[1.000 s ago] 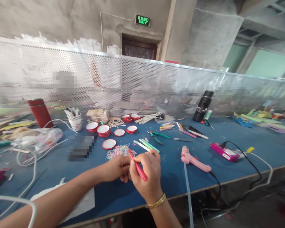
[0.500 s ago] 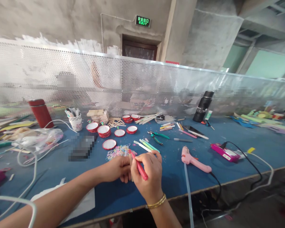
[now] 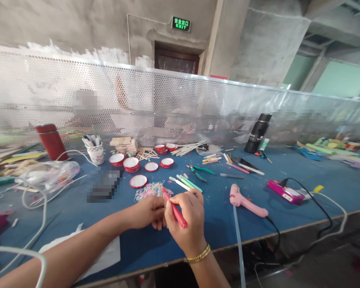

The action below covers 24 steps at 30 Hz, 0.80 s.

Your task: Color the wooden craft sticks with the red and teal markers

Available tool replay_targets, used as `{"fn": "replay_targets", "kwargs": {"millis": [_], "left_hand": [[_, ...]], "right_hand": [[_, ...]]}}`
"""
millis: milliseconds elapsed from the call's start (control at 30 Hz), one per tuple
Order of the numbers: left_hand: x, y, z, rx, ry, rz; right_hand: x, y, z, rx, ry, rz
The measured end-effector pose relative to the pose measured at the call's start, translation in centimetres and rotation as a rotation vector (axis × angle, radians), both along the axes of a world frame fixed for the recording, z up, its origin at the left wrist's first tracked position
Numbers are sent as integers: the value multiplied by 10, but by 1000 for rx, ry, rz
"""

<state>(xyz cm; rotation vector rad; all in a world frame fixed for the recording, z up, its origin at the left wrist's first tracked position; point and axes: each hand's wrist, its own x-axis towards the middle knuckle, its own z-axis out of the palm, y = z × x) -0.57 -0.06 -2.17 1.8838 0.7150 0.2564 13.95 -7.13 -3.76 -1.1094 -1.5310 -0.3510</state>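
Observation:
My right hand (image 3: 187,222) is closed around a red marker (image 3: 179,216), its tip slanting up and left. That tip meets the upper end of a narrow wooden craft stick (image 3: 164,193), which looks red there. My left hand (image 3: 152,212) pinches the stick from the left side, and the fingers of both hands hide most of its length. Just beyond the left hand lies a heap of small pastel rubber bands (image 3: 148,191). Several pale and green markers (image 3: 186,183) lie past my right hand. A shallow red-sided cap with a white inside (image 3: 138,181) sits behind the bands.
Right of my hands lie a pink glue gun (image 3: 247,203) and a magenta power strip (image 3: 285,192) with cables. Green-handled pliers (image 3: 198,173), more caps (image 3: 131,164), a phone (image 3: 105,186), a pen cup (image 3: 95,153) and two bottles (image 3: 51,142) (image 3: 258,134) stand or lie farther back.
The marker tip has shifted slightly at the stick's upper end. Both hands keep nearly the same position and grip; the view has moved a little.

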Motion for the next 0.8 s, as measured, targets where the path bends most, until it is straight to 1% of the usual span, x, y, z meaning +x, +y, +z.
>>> {"fn": "replay_targets", "kwargs": {"millis": [100,200,367,533,700,800], "left_hand": [[0,1,0,1,-7,1],[-1,0,1,4,-5,2],[0,-1,2,3,0,-8],[-1,-1,2,6,9,-12],[-2,1,-1,-7,-16,-12],[-2,1,-2,-4,-11,-12]], "right_hand": [[0,0,0,-16,-10,-7],[1,0,-1,1,12,-34],[1,0,-1,-21,-9,14],[0,1,-1,-4,23,-35],[0,0,-1,-12,-15,21],[0,-1,-1,-17,6,-16]]}}
